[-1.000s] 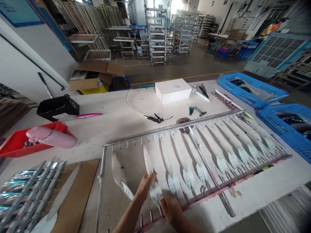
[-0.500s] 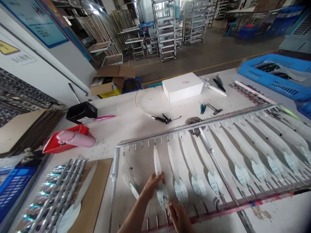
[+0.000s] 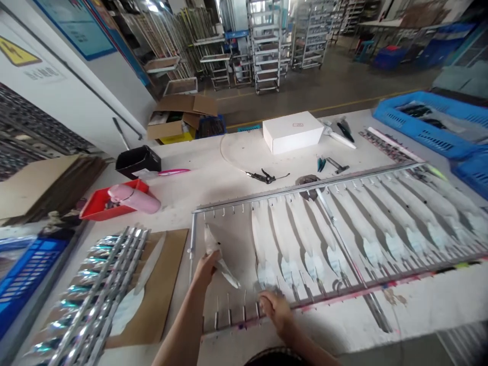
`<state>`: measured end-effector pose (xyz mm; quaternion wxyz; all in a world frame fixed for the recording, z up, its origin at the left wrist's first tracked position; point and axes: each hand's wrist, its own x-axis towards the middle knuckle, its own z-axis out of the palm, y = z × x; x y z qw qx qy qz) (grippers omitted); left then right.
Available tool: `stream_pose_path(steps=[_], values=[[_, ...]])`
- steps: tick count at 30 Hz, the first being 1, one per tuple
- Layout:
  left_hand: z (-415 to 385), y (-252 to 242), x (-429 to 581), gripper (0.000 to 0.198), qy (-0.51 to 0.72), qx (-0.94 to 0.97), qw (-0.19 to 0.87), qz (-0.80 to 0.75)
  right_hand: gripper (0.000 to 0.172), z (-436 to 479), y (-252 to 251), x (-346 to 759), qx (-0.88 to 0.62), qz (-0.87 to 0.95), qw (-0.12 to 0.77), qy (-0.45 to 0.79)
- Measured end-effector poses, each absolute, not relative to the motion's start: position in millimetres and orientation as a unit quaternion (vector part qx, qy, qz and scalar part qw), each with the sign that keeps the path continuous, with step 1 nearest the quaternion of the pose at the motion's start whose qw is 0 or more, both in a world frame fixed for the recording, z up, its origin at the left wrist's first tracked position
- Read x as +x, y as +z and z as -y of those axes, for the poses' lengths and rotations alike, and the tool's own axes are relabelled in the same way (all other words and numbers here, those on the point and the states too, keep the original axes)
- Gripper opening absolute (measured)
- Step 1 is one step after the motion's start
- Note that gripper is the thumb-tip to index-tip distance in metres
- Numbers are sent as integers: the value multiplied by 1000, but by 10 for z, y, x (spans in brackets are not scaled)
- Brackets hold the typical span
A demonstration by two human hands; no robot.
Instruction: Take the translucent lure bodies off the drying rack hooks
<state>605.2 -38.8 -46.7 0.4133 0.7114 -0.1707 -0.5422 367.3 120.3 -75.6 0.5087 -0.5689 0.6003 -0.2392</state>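
A long metal rack [image 3: 290, 191] lies flat on the white table [image 3: 213, 183]. Several white fish-shaped pieces [image 3: 366, 223] hang in a row across it. My left hand [image 3: 206, 269] grips one loose white fish-shaped piece [image 3: 215, 251] at the rack's left end. My right hand [image 3: 275, 310] rests on the rack's near bar [image 3: 343, 291], fingers curled by the pegs, close to the tail of the leftmost hung piece [image 3: 263, 249]. Whether it pinches anything is unclear.
A second rack of shiny silver pieces [image 3: 91, 295] lies on cardboard at the left. A red tray [image 3: 95, 206] holds a pink bottle [image 3: 133, 199]. A black bin [image 3: 138, 160], air gun [image 3: 263, 177], white box [image 3: 293, 132] and blue crates [image 3: 430, 127] stand farther back.
My left hand left the piece it was hanging and moved left onto the loose piece at the rack's end. My right hand shifted slightly along the near bar. The view swung left.
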Motion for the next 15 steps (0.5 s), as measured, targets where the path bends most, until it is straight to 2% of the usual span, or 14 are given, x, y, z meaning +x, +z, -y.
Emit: stream_pose_path(steps=[2, 4, 6, 8, 11, 15], values=[[272, -352, 6049, 22, -621, 657, 410, 119, 32, -1186, -628, 3830, -602, -610, 484, -174], [143, -204, 6068, 26, -683, 586, 430, 69, 26, -1132, -518, 3999, -625, -624, 457, -103], [16, -77, 6080, 34, -687, 542, 481, 64, 26, -1058, -435, 4159, -636, -635, 437, -35], [-94, -9, 6062, 41, -624, 541, 552, 114, 26, -991, -383, 4292, -641, -642, 419, 23], [-225, -38, 5980, 50, -562, 525, 622, 149, 24, -958, -365, 4415, -639, -659, 395, 41], [-394, -228, 5861, 45, -661, 468, 578, 100, 19, -1027, -385, 4476, -620, -696, 363, -8]])
